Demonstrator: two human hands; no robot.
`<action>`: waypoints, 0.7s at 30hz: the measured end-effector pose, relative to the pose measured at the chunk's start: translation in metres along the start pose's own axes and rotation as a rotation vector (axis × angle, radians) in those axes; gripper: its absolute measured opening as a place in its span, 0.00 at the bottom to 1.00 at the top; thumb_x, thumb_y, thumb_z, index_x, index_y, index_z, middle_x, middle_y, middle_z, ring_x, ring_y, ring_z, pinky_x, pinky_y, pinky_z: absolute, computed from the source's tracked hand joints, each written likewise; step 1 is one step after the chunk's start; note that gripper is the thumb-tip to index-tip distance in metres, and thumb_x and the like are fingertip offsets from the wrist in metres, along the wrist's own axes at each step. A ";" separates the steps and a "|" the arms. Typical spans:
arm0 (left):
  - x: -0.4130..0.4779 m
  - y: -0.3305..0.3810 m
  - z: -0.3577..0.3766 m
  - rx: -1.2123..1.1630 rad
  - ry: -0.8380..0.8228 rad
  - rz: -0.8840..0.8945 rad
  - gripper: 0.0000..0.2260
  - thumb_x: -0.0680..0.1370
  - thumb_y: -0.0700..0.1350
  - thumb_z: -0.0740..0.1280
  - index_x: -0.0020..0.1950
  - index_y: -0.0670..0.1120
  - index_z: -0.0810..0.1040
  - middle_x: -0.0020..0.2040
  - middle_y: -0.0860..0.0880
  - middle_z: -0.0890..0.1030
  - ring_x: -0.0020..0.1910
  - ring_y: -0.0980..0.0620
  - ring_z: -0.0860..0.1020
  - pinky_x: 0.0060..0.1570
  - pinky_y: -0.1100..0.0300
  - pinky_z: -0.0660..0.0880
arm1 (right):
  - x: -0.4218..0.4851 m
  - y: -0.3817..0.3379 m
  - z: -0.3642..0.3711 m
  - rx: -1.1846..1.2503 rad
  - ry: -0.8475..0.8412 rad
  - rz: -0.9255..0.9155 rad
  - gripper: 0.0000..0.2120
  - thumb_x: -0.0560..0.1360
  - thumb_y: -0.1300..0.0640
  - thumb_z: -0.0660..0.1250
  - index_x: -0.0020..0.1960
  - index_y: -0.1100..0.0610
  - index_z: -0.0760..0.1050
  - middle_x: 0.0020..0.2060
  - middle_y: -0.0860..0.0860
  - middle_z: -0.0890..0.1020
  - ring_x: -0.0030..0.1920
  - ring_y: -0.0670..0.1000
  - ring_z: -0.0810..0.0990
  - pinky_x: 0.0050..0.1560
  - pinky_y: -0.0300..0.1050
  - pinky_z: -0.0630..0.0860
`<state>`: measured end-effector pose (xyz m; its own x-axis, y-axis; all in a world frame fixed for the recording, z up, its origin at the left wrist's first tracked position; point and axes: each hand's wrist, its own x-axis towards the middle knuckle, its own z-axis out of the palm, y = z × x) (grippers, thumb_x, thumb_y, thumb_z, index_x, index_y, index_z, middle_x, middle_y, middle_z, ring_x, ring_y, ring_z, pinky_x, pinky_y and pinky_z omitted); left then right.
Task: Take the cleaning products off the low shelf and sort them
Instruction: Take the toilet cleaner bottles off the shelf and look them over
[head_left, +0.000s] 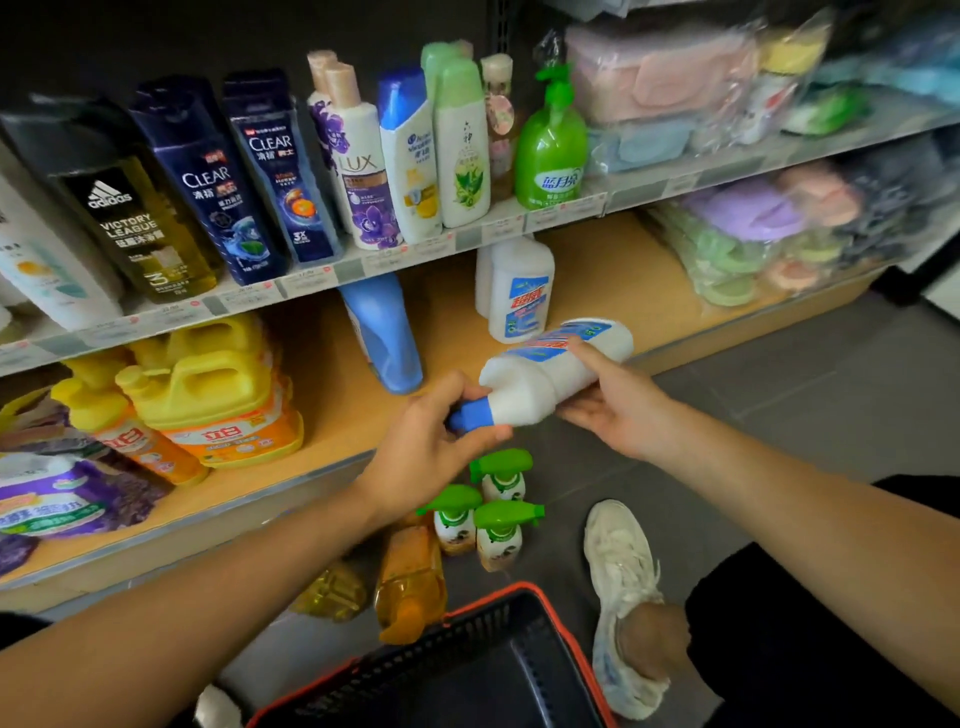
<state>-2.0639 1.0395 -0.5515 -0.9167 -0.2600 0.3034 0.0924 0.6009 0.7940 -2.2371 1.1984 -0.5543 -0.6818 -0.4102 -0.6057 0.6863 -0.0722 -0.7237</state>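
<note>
White bottle (550, 374) at low shelf (337, 415) front edge, left hand (426, 441) grip round blue cap (470, 415), right hand (618, 410) holding body

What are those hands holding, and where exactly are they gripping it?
A white cleaner bottle, tipped on its side. The left hand grips its blue cap; the right hand holds the body from below, thumb on the label.

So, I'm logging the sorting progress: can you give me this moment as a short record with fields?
held: white bottle with blue cap, tilted sideways
left hand: grips its cap
right hand: holds its body
low shelf: matching white bottle, blue bottle, yellow jugs
floor: three green-trigger spray bottles, orange bottle, black basket
</note>
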 end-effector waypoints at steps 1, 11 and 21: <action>0.011 0.004 0.000 -0.001 0.011 0.017 0.14 0.74 0.49 0.76 0.52 0.44 0.77 0.43 0.55 0.79 0.39 0.60 0.75 0.39 0.72 0.69 | 0.003 -0.001 -0.004 0.002 -0.009 0.018 0.26 0.74 0.49 0.75 0.67 0.57 0.73 0.55 0.60 0.84 0.52 0.57 0.86 0.40 0.53 0.85; 0.090 -0.017 0.036 -0.092 -0.095 -0.062 0.12 0.78 0.48 0.73 0.56 0.43 0.77 0.50 0.46 0.81 0.47 0.45 0.81 0.46 0.42 0.81 | 0.029 -0.013 -0.052 -0.535 0.150 0.071 0.25 0.76 0.45 0.73 0.62 0.63 0.75 0.45 0.61 0.86 0.43 0.57 0.87 0.44 0.50 0.84; 0.092 -0.099 0.073 0.005 -0.211 -0.263 0.13 0.77 0.47 0.74 0.57 0.43 0.78 0.46 0.45 0.82 0.37 0.49 0.81 0.38 0.51 0.81 | 0.108 -0.056 -0.049 -1.408 0.094 -0.385 0.20 0.72 0.51 0.78 0.61 0.56 0.81 0.56 0.53 0.84 0.54 0.51 0.82 0.57 0.47 0.78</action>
<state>-2.1860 1.0112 -0.6409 -0.9693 -0.2441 -0.0276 -0.1591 0.5380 0.8278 -2.3618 1.2023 -0.5956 -0.8136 -0.5080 -0.2830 -0.3105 0.7910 -0.5271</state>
